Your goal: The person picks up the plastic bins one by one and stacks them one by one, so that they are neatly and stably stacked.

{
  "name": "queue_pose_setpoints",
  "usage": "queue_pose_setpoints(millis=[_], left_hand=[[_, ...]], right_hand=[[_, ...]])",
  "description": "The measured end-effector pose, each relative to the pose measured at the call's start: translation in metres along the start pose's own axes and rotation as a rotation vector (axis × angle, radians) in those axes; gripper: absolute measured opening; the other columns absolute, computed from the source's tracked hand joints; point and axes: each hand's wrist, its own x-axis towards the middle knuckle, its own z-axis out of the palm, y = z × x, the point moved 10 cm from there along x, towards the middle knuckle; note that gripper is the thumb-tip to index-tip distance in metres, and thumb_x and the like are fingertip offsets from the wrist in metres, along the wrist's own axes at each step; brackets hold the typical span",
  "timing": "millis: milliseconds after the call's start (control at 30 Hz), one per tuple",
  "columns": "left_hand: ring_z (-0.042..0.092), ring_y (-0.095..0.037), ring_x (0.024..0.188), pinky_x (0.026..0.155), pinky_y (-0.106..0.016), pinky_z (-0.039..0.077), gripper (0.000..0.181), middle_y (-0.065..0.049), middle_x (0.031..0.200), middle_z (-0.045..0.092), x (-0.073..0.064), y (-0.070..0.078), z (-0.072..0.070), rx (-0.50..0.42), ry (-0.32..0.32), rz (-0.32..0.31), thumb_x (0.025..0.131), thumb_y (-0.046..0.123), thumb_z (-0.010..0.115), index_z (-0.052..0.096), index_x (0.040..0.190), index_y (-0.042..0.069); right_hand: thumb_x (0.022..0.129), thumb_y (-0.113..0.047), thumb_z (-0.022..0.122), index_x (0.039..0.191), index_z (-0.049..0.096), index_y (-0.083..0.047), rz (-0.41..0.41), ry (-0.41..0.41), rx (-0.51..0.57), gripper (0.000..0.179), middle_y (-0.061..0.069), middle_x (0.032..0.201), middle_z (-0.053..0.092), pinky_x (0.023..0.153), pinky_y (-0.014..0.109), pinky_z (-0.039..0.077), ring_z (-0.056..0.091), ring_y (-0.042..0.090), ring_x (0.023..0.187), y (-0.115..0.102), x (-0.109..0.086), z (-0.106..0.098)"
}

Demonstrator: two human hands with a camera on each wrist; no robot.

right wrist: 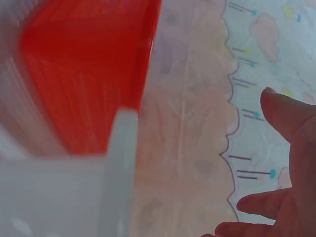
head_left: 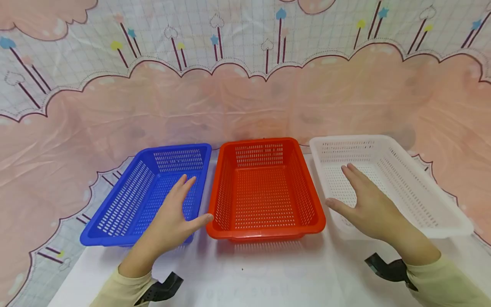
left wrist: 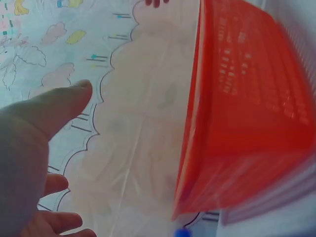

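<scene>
Three plastic baskets with slotted walls stand side by side: a blue basket [head_left: 115,213] at left, a red basket [head_left: 264,192] in the middle and a white basket [head_left: 414,192] at right. My left hand [head_left: 168,221] hovers over the near right part of the blue basket, fingers extended and thumb pointing toward the red one. Above the white basket's near left part hangs my right hand [head_left: 372,209], its thumb spread from its fingers. Neither hand holds anything. In the left wrist view the red basket [left wrist: 247,108] appears at right, and my left thumb [left wrist: 59,106] is raised.
The baskets stand on a white tabletop [head_left: 268,273]. Behind them rises a pink and white patterned cloth [head_left: 245,102], which also shows at both sides. Black straps [head_left: 165,290] are on both sleeved wrists.
</scene>
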Motion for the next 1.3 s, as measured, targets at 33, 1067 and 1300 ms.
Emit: queue_pose_setpoints(millis=[33, 1067, 1300], left_hand=[[0.019, -0.052, 0.144, 0.104, -0.074, 0.024, 0.093, -0.025, 0.162, 0.016, -0.001, 0.002, 0.003, -0.034, 0.002, 0.007, 0.086, 0.037, 0.079, 0.029, 0.156, 0.003], [0.015, -0.039, 0.149, 0.114, -0.061, 0.017, 0.091, -0.013, 0.165, 0.016, -0.011, -0.010, 0.072, -0.401, 0.007, -0.172, 0.086, 0.035, 0.079, 0.031, 0.155, 0.002], [0.015, -0.039, 0.149, 0.113, -0.064, 0.017, 0.091, -0.011, 0.165, 0.015, -0.011, -0.008, 0.074, -0.389, 0.008, -0.184, 0.086, 0.035, 0.080, 0.031, 0.155, 0.002]], right_hand=[[0.093, -0.046, 0.068, 0.156, 0.020, 0.007, -0.005, -0.001, 0.029, 0.095, 0.029, 0.161, 0.016, 0.108, 0.070, 0.022, 0.022, 0.052, 0.142, -0.003, -0.001, 0.002], [0.094, -0.039, 0.070, 0.153, 0.030, 0.005, -0.040, 0.011, 0.323, 0.084, 0.024, 0.159, 0.026, 0.108, 0.070, 0.024, 0.026, 0.047, 0.143, -0.040, -0.007, 0.059], [0.094, -0.041, 0.070, 0.153, 0.029, 0.006, -0.019, 0.024, 0.307, 0.086, 0.025, 0.160, 0.024, 0.109, 0.069, 0.023, 0.026, 0.047, 0.143, -0.038, -0.008, 0.062]])
